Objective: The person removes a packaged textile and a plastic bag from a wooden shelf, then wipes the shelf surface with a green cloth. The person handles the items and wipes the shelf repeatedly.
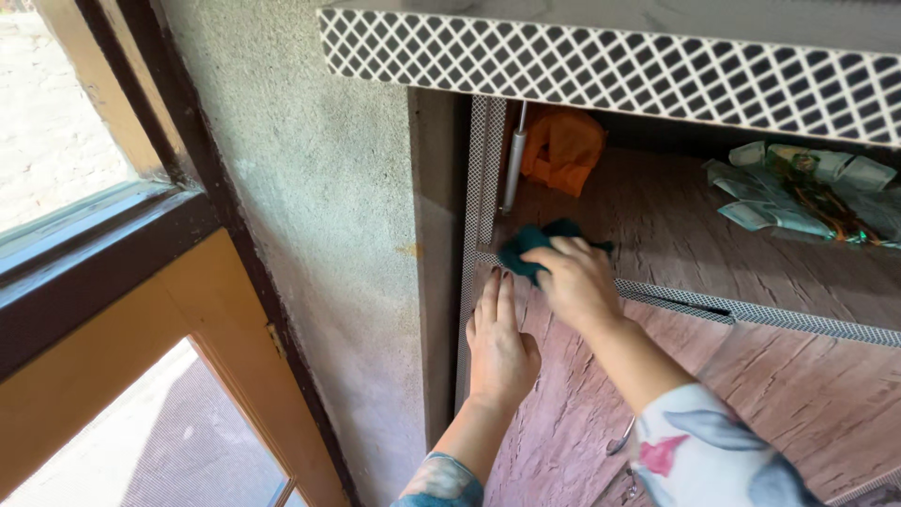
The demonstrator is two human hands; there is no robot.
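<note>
My right hand grips a dark teal cloth and presses it on the front edge of a wood-grain shelf, near its left end. My left hand lies flat, fingers together and pointing up, against the reddish wood-grain cabinet door just below the shelf. A strip with a white diamond pattern runs along the shelf's front edge beside my right hand.
An orange crumpled bag sits at the back of the shelf, next to a metal strut. Pale green packets lie at the right. A rough plaster wall and a brown door frame stand to the left.
</note>
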